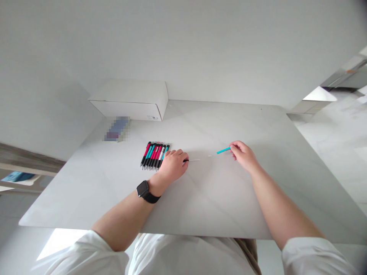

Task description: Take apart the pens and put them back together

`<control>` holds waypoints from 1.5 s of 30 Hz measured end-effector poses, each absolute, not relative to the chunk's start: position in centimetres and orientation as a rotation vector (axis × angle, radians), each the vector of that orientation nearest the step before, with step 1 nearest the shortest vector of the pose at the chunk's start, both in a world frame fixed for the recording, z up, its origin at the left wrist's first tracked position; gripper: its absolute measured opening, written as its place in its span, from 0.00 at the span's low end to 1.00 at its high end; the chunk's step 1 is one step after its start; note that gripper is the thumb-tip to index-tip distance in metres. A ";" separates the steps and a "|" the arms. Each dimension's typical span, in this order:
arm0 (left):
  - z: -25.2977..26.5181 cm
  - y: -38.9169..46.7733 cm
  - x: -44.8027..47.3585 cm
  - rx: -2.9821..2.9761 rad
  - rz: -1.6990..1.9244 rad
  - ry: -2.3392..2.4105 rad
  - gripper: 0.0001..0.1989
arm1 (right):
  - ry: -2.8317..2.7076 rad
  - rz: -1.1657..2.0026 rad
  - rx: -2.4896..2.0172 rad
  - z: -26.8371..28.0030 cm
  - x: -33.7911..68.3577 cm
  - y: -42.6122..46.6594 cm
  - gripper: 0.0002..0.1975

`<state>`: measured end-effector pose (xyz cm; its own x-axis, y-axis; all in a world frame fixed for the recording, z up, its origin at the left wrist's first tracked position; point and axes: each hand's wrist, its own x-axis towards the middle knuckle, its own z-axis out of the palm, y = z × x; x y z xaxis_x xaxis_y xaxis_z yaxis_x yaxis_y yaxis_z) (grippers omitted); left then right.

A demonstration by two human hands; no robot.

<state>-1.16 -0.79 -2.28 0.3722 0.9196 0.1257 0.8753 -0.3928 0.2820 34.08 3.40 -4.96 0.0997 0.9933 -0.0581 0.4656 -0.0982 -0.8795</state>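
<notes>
My left hand (173, 165), with a black watch (143, 188) on the wrist, is closed round the black lower part of a pen (185, 160). A thin white refill (195, 160) sticks out of that part to the right. My right hand (243, 154) pinches a turquoise pen barrel (223, 151), tilted and pointing left. Between the hands lies a small pale piece (209, 156), too small to name. Just left of my left hand is a row of pens (151, 156), red, turquoise and white with black grips; my hand partly covers its right end.
A long white box (126, 109) stands against the wall at the back left of the white table (200, 206). In front of it is a blurred-out bluish item (116, 130). A wooden shelf (25, 162) is off the table's left side.
</notes>
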 end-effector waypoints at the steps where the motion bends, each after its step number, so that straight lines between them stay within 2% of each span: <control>1: -2.2 -0.8 -1.1 2.460 0.389 1.629 0.06 | -1.375 1.015 -1.628 -4.8 34.5 3.7 0.14; 7: -2.1 -0.8 -1.1 2.472 0.357 1.616 0.07 | -1.008 1.632 -1.340 -2.4 36.9 5.5 0.13; 15: -2.4 -0.8 -1.1 2.482 0.383 1.619 0.06 | -0.804 1.764 -1.284 -2.6 35.2 6.1 0.13; 19: -2.3 -0.8 -1.1 2.489 0.387 1.614 0.06 | -0.795 1.657 -1.339 -3.5 35.8 7.8 0.08; 25: -2.3 -0.8 -1.2 2.493 0.396 1.600 0.06 | -1.063 1.463 -1.547 -3.6 37.6 10.1 0.13; 30: -2.3 -0.7 -1.1 2.494 0.373 1.616 0.06 | -1.457 1.139 -1.713 -4.0 37.1 10.7 0.14; 36: -2.4 -0.7 -1.1 2.501 0.385 1.602 0.06 | -1.826 0.557 -1.817 -4.8 36.0 10.2 0.09; 45: -2.5 -0.6 -1.1 2.491 0.378 1.615 0.06 | -1.887 0.344 -1.891 -4.1 36.0 9.2 0.10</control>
